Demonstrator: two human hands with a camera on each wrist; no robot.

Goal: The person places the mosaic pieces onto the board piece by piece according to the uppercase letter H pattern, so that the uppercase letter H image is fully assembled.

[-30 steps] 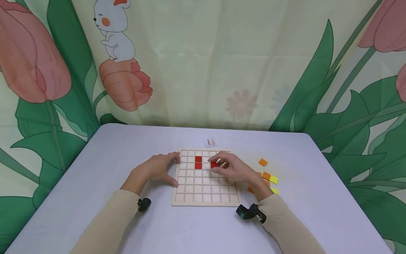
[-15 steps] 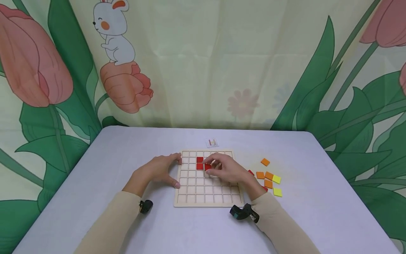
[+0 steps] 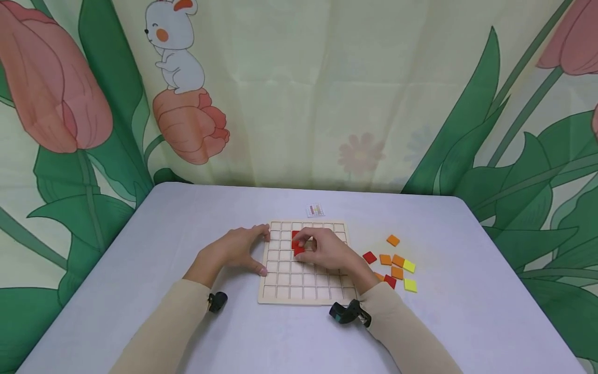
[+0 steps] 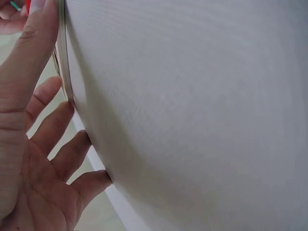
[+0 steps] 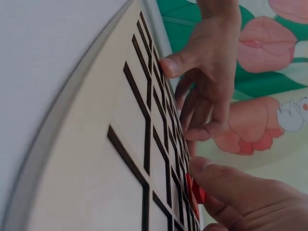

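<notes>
A pale wooden grid board lies flat on the table. My left hand rests at its left side, thumb and fingers spread, with the tips against the edge. In the left wrist view the thumb is against the board's rim. My right hand is over the upper middle of the board and pinches a small red square tile between thumb and fingers. The right wrist view shows this red tile tilted, close over the grid. Red in the cells just behind it is partly covered by the fingers.
Loose tiles lie right of the board: several orange ones, a yellow tile with another near it, and red tiles. Behind the board is a small card with a coloured grid. A printed curtain hangs behind the table.
My right hand has moved left over the board with the red tile, to just in front of the red cells. The left hand keeps its place at the board's edge.
</notes>
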